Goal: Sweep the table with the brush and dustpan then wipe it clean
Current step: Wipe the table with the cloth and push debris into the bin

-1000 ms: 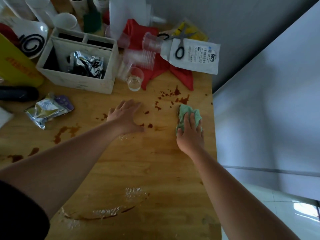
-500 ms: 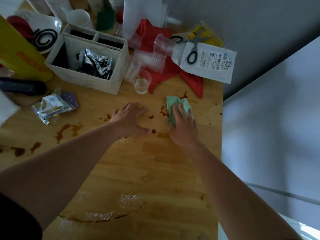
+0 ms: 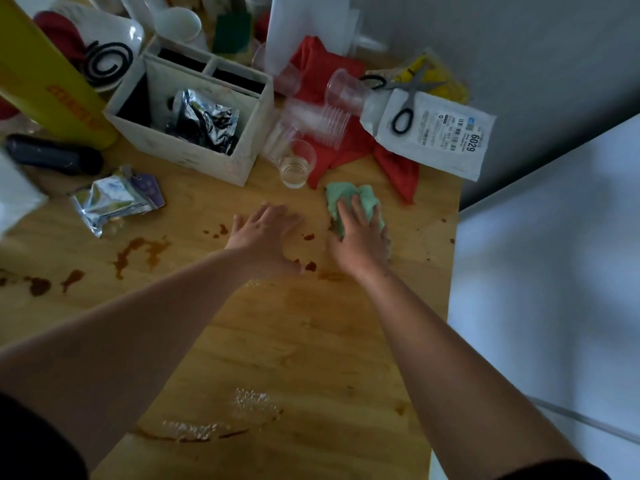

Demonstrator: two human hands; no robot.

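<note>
- dried brown stains (image 3: 138, 251) are sitting near the left edge of the light wooden table (image 3: 311, 341), not yet wiped, and a wet foamy smear (image 3: 214, 424) is lying toward the near edge.
- a crumpled silver foil packet (image 3: 110, 199) is lying toward the far left corner, just in front of a white divided box (image 3: 180, 154).
- the left hand (image 3: 263, 233) is resting palm down mid-table, fingers spread flat and gripping nothing; it is probably bracing the body for the reach.
- the right hand (image 3: 360, 240) is pressing straight fingers down on a crumpled mint-green cloth (image 3: 367, 199), not pinching it, so the flat weight is rubbing the cloth into the wood.
- that cloth is lying toward the far right corner, just in front of a red fabric (image 3: 394, 168) and near a small clear plastic cup (image 3: 296, 164).
- a white labelled pouch (image 3: 446, 140) is overhanging the right edge at the far corner.
- no brush or dustpan is showing; the work is looking like the wiping stage, with several stains remaining.
</note>
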